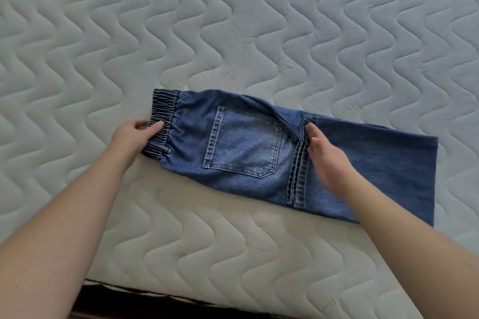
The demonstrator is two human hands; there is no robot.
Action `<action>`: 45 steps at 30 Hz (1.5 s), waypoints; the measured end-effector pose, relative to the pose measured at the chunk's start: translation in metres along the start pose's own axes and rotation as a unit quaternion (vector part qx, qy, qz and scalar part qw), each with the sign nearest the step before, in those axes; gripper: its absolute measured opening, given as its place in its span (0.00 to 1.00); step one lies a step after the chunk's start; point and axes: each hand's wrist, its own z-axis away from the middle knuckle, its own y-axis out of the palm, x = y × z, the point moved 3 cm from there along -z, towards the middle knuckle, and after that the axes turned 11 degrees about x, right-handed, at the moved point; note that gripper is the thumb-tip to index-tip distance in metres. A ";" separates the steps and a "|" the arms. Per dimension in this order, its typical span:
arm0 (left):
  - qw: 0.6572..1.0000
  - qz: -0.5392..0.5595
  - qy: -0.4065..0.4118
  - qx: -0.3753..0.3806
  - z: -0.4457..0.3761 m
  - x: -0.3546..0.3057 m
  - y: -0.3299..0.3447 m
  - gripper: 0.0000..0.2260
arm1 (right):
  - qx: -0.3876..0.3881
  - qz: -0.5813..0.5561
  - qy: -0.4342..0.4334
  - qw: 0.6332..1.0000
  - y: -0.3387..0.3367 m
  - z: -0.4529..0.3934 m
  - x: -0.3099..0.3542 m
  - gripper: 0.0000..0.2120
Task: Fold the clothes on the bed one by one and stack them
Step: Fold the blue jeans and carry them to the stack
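Both bare forearms reach in from the near edge of the quilted white mattress (233, 33). Blue jeans (350, 163) lie folded lengthwise across it, back pocket (243, 142) facing up, elastic waistband (164, 111) at the left. At that waistband's end the left hand (132, 137) pinches the fabric, thumb on top. Farther right, the right hand (326, 160) lies open with fingers straight, pressing flat beside the doubled hem seam (298, 173).

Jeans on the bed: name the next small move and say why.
Probably lift the waistband with the left hand and fold it over toward the right hand. The jeans already lie halved lengthwise, the left hand grips the elastic end, and the right hand lies flat at mid-length like a fold line.
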 end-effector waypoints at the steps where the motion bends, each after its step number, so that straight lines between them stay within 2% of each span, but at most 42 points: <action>1: 0.998 0.046 -0.007 0.033 0.000 -0.002 0.001 0.18 | 0.007 0.000 -0.004 1.000 -0.003 0.000 0.002 0.22; 3: 0.996 0.064 -0.006 0.060 0.002 -0.008 0.002 0.12 | 0.016 -0.003 -0.007 1.000 -0.007 0.000 0.005 0.22; 7: 0.995 0.046 0.024 0.090 0.026 -0.036 0.007 0.11 | 0.032 -0.033 -0.006 0.999 -0.011 -0.002 0.006 0.22; 11: 0.987 -0.019 0.086 0.132 0.088 -0.089 0.021 0.08 | 0.062 -0.062 0.000 0.996 -0.013 -0.001 0.008 0.22; 14: 0.974 0.033 0.137 0.175 0.142 -0.141 0.038 0.10 | 0.069 -0.079 -0.001 0.994 -0.016 -0.001 0.010 0.22; 18: 0.943 0.056 0.185 0.271 0.201 -0.199 0.078 0.22 | 0.098 -0.148 0.009 0.984 -0.021 -0.002 0.011 0.24; 21: 0.931 0.040 0.200 0.304 0.227 -0.226 0.121 0.19 | 0.107 -0.217 0.013 0.970 -0.032 0.009 0.012 0.24; 30: 0.915 -0.122 0.240 0.300 0.257 -0.268 0.260 0.13 | 0.112 -0.287 -0.033 0.951 -0.126 0.094 0.018 0.20; 35: 0.900 -0.239 0.257 0.258 0.247 -0.266 0.362 0.07 | 0.025 -0.256 -0.070 0.964 -0.179 0.130 0.020 0.18; 40: 0.889 -0.331 0.219 0.228 0.229 -0.244 0.452 0.10 | -0.025 -0.249 -0.041 0.967 -0.223 0.140 0.007 0.19; 42: 0.880 -0.376 0.205 0.204 0.223 -0.237 0.477 0.17 | -0.032 -0.236 -0.025 0.971 -0.233 0.139 0.004 0.20; 45: 0.857 -0.419 0.201 0.223 0.217 -0.226 0.506 0.19 | -0.057 -0.208 0.007 0.976 -0.245 0.135 -0.003 0.22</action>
